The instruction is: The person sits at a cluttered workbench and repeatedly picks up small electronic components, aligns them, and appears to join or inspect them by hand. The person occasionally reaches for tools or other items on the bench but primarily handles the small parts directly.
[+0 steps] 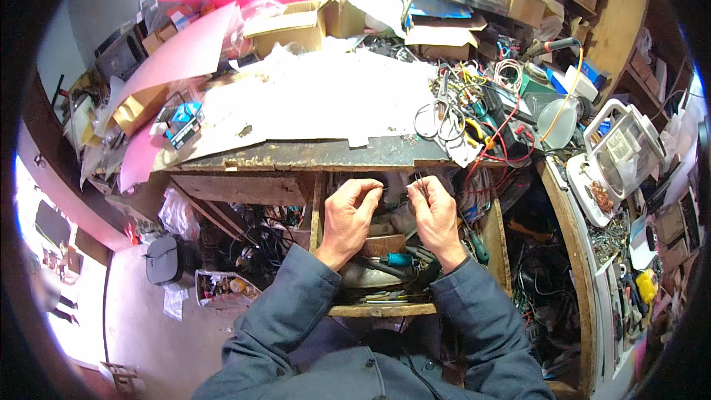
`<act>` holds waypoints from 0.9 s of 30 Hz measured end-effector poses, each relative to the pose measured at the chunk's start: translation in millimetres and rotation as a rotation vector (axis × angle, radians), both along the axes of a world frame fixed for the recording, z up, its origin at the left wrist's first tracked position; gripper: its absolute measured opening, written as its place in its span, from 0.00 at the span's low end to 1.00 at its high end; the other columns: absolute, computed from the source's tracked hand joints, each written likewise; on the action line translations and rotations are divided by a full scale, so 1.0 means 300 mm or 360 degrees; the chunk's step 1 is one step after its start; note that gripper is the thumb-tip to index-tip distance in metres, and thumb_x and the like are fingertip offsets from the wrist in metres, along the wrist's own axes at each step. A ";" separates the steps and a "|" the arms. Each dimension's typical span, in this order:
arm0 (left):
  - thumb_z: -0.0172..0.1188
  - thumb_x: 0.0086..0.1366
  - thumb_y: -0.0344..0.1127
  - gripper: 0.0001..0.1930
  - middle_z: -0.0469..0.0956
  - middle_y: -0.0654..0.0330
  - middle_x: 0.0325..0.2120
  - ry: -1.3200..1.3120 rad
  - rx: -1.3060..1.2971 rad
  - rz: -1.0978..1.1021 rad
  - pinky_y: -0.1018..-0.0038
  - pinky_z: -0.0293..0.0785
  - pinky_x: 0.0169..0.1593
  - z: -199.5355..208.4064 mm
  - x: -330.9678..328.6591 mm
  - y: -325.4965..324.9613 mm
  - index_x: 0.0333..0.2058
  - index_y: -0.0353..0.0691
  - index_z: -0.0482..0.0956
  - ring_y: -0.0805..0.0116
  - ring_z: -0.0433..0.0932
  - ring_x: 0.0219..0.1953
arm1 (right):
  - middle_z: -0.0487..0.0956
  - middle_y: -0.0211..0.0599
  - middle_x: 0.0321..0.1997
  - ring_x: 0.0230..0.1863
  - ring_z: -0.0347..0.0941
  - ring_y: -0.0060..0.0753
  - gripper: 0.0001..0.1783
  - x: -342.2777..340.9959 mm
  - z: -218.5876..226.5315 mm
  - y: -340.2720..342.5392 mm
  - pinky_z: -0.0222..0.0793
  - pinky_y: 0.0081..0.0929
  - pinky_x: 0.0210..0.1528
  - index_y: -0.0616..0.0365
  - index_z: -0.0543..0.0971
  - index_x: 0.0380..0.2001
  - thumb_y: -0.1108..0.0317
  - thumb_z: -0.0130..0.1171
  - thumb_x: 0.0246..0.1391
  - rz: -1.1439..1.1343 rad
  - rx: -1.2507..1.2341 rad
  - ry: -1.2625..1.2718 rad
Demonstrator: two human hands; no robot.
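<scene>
Both my hands are raised over an open wooden drawer (385, 310), just in front of the bench edge. The thumb and fingertips of my left hand (349, 216) are pinched together, and what they hold is too small to make out. Between the thumb and forefinger of my right hand (437, 221) stand thin dark prongs that look like tweezers (422, 186), pointing up. A gap separates the two hands. Below them in the drawer lies a tool with a teal handle (399, 259), among other hand tools.
A white sheet (318, 104) covers much of the bench. Tangled wires and test leads (463, 104) lie at its right, near a clear-lidded container (626, 144). Cardboard boxes (285, 30) stand behind. On the floor at left are a black bin (168, 261) and a box of parts (222, 289).
</scene>
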State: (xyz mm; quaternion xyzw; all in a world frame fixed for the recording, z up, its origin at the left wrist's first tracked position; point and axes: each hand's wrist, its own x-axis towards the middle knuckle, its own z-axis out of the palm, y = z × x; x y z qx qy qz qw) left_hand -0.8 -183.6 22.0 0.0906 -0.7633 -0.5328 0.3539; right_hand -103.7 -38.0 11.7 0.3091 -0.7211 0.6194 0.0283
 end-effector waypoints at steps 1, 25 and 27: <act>0.63 0.69 0.27 0.06 0.82 0.60 0.34 0.0088 -0.0210 0.0026 0.76 0.76 0.40 0.047 -0.009 0.000 0.41 0.33 0.84 0.73 0.80 0.35 | 0.71 0.27 0.20 0.23 0.62 0.15 0.08 -0.009 -0.011 0.006 0.61 0.23 0.25 0.63 0.77 0.36 0.68 0.60 0.67 -0.0015 -0.0004 -0.0006; 0.65 0.68 0.35 0.11 0.86 0.53 0.35 0.0051 -0.0785 -0.0176 0.68 0.79 0.41 0.240 -0.075 -0.088 0.43 0.35 0.86 0.63 0.84 0.35 | 0.73 0.14 0.24 0.23 0.61 0.07 0.09 -0.001 0.023 0.011 0.55 0.13 0.24 0.57 0.82 0.34 0.63 0.64 0.66 0.0458 -0.0176 -0.0567; 0.65 0.68 0.36 0.12 0.86 0.53 0.35 -0.0012 -0.0472 -0.0359 0.71 0.79 0.41 0.201 0.002 -0.056 0.44 0.33 0.86 0.68 0.83 0.36 | 0.72 0.14 0.24 0.23 0.60 0.08 0.08 0.012 0.060 0.028 0.53 0.14 0.23 0.55 0.82 0.33 0.64 0.64 0.65 0.0561 -0.0194 -0.0784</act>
